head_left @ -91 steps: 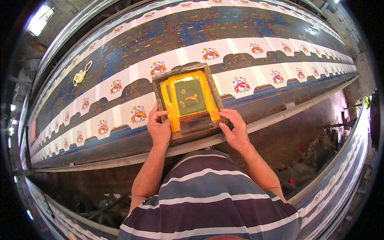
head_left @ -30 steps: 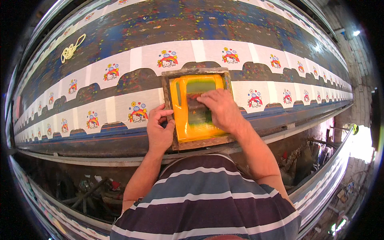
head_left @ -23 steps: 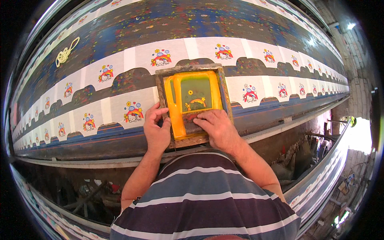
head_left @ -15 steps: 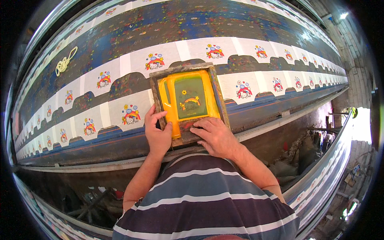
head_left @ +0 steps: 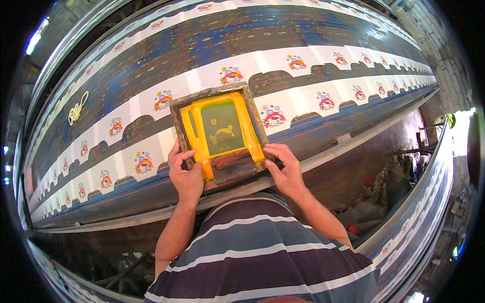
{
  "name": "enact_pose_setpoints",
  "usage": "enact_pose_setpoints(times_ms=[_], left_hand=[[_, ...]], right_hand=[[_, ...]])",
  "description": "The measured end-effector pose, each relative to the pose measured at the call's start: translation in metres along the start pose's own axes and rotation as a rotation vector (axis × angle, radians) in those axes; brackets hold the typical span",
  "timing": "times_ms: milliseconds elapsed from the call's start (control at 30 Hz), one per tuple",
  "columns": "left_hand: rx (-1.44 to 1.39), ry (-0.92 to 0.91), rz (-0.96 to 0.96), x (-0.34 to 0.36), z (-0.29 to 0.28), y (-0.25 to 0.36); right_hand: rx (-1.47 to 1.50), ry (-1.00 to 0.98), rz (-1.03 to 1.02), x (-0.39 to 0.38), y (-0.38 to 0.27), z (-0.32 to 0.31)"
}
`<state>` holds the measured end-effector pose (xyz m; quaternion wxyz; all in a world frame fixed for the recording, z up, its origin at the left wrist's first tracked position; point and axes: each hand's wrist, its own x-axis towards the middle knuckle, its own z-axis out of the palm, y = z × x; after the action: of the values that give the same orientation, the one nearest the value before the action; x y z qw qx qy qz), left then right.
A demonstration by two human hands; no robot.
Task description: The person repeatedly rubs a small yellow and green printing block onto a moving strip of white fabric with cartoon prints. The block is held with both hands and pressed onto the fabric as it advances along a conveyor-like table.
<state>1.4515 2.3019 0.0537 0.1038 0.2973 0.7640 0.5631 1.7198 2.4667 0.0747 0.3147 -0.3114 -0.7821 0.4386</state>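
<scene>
A wooden screen-printing frame (head_left: 232, 174) lies tilted over the near rows of white printed pieces (head_left: 162, 144). Yellow ink (head_left: 200, 144) coats the margins of its greenish mesh (head_left: 221, 126), where small star, flower and rainbow shapes show through. My left hand (head_left: 186, 174) grips the lower left side of the frame, fingers on the outer edge and thumb on top. At the lower right corner, my right hand (head_left: 284, 169) holds the frame between thumb and fingers. The patch of cloth under the frame is hidden.
The long dark table (head_left: 166, 55) is speckled with dried paint, with more printed strips along its far side. A pale cord (head_left: 77, 112) lies coiled at the left. A metal rail (head_left: 323, 154) edges the table near my body. Another table (head_left: 411, 222) with prints stands at the right.
My right hand has gone from the frame's bottom bar to its lower right corner and taken hold there. The frame now sits further left in view and is turned slightly anticlockwise.
</scene>
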Motion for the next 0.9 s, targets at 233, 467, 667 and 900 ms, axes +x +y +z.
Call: enact_pose_setpoints(times_ms=[233,467,667,900], left_hand=[[0.039,-0.008,0.043,-0.013,0.109,0.022],[-0.049,-0.004,-0.036,-0.025,0.167,0.031],[-0.163,-0.024,-0.138,-0.024,0.167,0.032],[-0.135,-0.044,-0.167,-0.026,0.165,0.032]], right_hand=[[-0.06,0.032,-0.056,0.011,0.047,-0.092],[-0.028,-0.034,-0.084,0.025,0.08,-0.156],[-0.03,-0.059,-0.174,0.032,0.081,-0.172],[-0.192,-0.227,-0.46,0.04,0.058,-0.148]])
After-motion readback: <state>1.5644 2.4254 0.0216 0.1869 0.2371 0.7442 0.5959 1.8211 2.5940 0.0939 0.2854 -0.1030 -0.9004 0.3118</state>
